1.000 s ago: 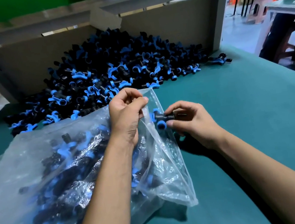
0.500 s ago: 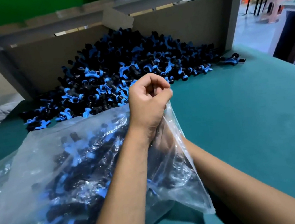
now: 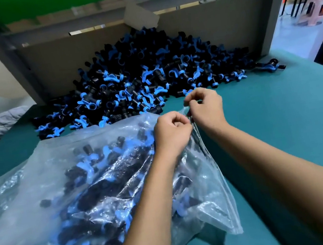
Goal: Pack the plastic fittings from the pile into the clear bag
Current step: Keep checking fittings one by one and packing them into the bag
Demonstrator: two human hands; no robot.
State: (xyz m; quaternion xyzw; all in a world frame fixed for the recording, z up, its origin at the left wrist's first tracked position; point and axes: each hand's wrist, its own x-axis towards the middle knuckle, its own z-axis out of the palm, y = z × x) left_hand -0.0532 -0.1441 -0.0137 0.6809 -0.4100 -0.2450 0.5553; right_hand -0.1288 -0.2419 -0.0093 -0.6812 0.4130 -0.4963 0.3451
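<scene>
Glossy film, matt felt

The bag (image 3: 30,182) is thin clear plastic, crinkled and shiny; the fittings (image 3: 146,76) are hard black and blue plastic; the table (image 3: 281,126) has matt green cloth; the backboard (image 3: 60,61) is dull brown cardboard.

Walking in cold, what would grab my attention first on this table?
A big pile of black-and-blue plastic fittings heaped against a cardboard wall at the back of the green table. In front, a clear bag already bulging with fittings, its mouth pinched by the left hand and right hand.
</scene>
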